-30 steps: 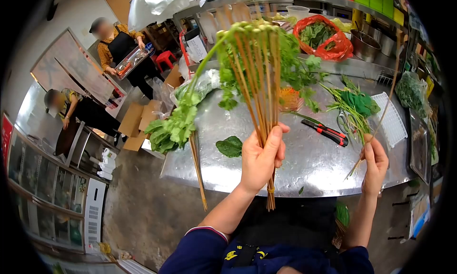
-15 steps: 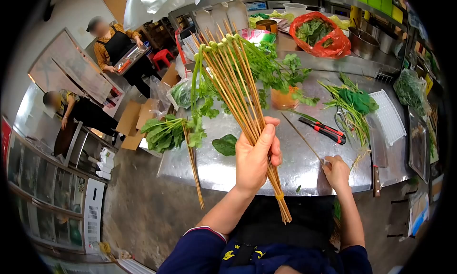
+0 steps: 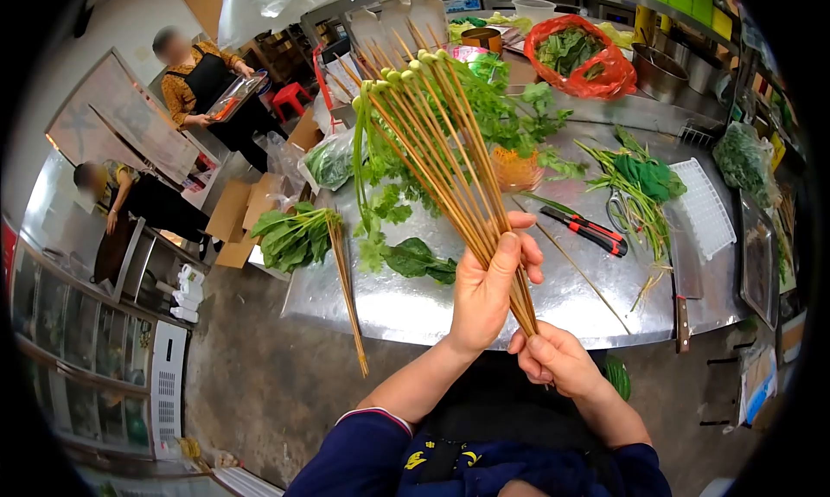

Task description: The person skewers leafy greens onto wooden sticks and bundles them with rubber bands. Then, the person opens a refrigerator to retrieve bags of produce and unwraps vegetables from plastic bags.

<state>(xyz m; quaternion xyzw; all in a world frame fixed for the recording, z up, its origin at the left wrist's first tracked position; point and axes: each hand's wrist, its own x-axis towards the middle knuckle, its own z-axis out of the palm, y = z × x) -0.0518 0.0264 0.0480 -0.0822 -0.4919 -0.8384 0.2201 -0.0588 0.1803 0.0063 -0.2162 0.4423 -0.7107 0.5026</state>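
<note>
My left hand point(image 3: 486, 294) is closed round the middle of a bundle of wooden skewers point(image 3: 462, 199), tilted up and to the left. Knotted green stems sit near their upper ends, and leafy cilantro point(image 3: 393, 190) hangs from them. My right hand point(image 3: 558, 359) grips the lower ends of the same bundle, hiding the tips. A single loose skewer point(image 3: 584, 274) lies on the steel table point(image 3: 398, 311) to the right. At the left edge rests another group of skewers point(image 3: 346, 298) with broad green leaves point(image 3: 294, 239) threaded on.
Red-black cutters point(image 3: 588, 231), scissors point(image 3: 618, 210), green stems point(image 3: 644, 238), a white rack point(image 3: 705, 210) and a knife point(image 3: 684, 311) lie to the right. Behind stands a red bag of leaves point(image 3: 579, 58). Two people are at the left, one holding a tray point(image 3: 235, 98).
My right hand has let go of the single skewer, leaving it on the table, and has moved left to grip the bundle's lower ends. My left hand has shifted slightly right with the bundle.
</note>
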